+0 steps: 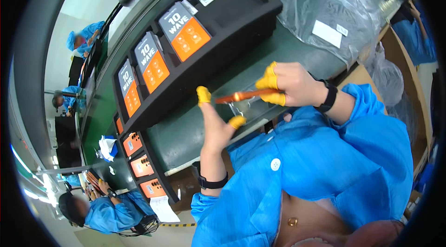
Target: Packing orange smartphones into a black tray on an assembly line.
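Orange slim device [248, 94], qty 1, edge-on above green tabletop [174, 138]: your R hand [299, 84] pinched one end; your L hand [215, 126] stood spread, empty, near the other. Prob. light, stiff, slick, fragile; long edges suited gripping.

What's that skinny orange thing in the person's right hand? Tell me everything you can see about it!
The orange thing is long and thin, seen nearly edge-on, so its broad face is mostly hidden. It looks hard and smooth, with a bright glint toward its left end. It is held over the green tabletop. The right hand grips its right end with yellow-covered fingers. The open left hand is near its other end, apparently not touching.
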{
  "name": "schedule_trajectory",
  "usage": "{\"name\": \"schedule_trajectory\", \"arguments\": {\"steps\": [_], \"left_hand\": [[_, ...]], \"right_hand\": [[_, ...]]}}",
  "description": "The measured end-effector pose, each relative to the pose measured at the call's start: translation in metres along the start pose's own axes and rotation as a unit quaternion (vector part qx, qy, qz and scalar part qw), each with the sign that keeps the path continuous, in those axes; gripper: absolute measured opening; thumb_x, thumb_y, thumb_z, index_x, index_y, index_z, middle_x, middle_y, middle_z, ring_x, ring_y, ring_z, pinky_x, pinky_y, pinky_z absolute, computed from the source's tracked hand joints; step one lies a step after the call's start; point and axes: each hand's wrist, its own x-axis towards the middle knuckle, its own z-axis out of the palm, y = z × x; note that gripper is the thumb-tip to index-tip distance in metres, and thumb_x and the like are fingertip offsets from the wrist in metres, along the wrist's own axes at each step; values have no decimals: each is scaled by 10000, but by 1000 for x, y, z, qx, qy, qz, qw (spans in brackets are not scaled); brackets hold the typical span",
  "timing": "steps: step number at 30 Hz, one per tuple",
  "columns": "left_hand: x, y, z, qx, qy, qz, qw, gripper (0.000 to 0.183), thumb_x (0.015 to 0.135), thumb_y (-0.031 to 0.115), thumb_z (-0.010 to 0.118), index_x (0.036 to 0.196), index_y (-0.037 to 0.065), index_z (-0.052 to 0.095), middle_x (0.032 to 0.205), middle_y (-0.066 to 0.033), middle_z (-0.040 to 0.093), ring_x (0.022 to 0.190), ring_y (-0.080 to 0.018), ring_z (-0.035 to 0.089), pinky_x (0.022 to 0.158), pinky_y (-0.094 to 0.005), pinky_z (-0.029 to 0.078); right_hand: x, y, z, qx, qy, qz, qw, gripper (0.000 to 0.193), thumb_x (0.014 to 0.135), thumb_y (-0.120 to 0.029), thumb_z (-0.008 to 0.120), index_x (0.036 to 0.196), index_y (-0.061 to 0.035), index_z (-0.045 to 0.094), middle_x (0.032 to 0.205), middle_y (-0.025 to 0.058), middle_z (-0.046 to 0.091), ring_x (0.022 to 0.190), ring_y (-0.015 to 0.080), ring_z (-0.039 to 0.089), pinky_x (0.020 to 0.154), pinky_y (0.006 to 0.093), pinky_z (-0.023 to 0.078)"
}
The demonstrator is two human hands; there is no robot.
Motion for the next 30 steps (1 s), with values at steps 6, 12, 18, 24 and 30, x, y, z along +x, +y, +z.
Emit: {"name": "schedule_trajectory", "arguments": {"steps": [6,12,18,24,30], "left_hand": [[-14,-5,20,87,-49,-46,994,929,464,206,785,1204,-30,276,1157,-178,404,1084,-328,371,921,-371,297],[-12,-2,25,68,-30,-39,996,808,521,112,750,1200,10,323,1110,-134,460,1045,-267,438,904,-330,331],[-19,3,34,-49,60,-49,996,781,532,85,743,1188,11,326,1151,-129,424,1080,-244,418,929,-337,313],[-12,25,22,-217,0,5,976,902,674,450,637,1285,11,138,1243,-138,313,1159,-229,319,960,-345,243],[-8,54,20,-269,-20,-114,956,440,755,168,621,1079,-6,381,1007,-83,513,922,-126,489,812,-253,378]], "right_hand": [[-9,7,9,-62,-255,32,964,191,558,-122,653,722,-55,583,779,70,500,796,237,481,682,313,418],[-29,19,29,-114,-269,184,939,641,535,-249,737,1052,3,455,1142,191,395,1099,338,356,947,560,175],[-12,21,26,-164,-352,234,891,861,511,-347,742,1186,12,346,1135,198,394,1092,323,360,935,560,169],[-26,-3,25,-152,-83,207,963,836,503,-349,735,1172,-12,364,1093,199,394,1092,339,334,943,556,134],[-23,-11,26,-174,-32,184,967,884,502,-351,738,1205,-12,322,1089,209,383,1082,363,332,948,541,136]]}}
